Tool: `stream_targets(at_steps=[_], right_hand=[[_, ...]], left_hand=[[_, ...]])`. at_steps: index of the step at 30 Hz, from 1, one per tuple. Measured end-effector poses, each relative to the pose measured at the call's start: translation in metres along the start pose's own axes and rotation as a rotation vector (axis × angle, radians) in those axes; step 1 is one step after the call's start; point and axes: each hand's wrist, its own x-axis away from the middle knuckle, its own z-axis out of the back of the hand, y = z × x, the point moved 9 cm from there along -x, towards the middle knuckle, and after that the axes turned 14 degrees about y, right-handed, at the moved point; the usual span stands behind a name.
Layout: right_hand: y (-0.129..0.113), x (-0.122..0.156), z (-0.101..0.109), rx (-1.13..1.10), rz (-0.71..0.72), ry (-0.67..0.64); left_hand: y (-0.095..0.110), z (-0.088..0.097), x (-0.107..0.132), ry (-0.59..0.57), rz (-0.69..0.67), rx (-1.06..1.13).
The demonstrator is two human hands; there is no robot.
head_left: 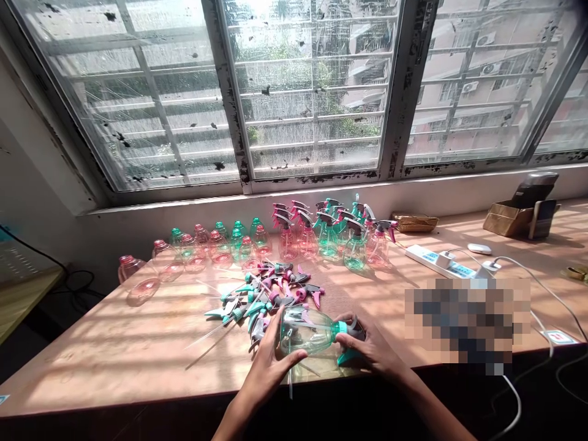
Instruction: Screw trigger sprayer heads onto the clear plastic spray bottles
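Note:
A clear green spray bottle [307, 334] lies on its side in the air above the table's front edge, its base toward the left. My left hand [272, 360] is closed around the base end, thumb along the near side. At the neck, my right hand [367, 348] grips a teal and grey trigger sprayer [340, 331], whose collar meets the bottle mouth. How tightly the collar sits cannot be told. A thin pale tube [290, 373] shows below the bottle near my left thumb. Just behind lies a pile of loose pink, teal and grey trigger sprayers [261, 300] with thin tubes.
Several open pink and green bottles [219, 248] stand at the back left. Right of them are several bottles with sprayers fitted [328, 236]. A white power strip [436, 262] with cables, a blurred patch [463, 318] and a cardboard box [505, 217] occupy the right side.

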Motion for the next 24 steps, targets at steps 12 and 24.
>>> stream_targets(at_steps=[12, 24], right_hand=[[0.012, 0.002, 0.001, -0.037, 0.036, 0.042], [0.008, -0.003, 0.010, -0.102, 0.001, 0.050]], left_hand=[[0.010, 0.005, -0.004, 0.104, 0.026, -0.133], [0.007, -0.007, 0.003, -0.040, 0.059, 0.103]])
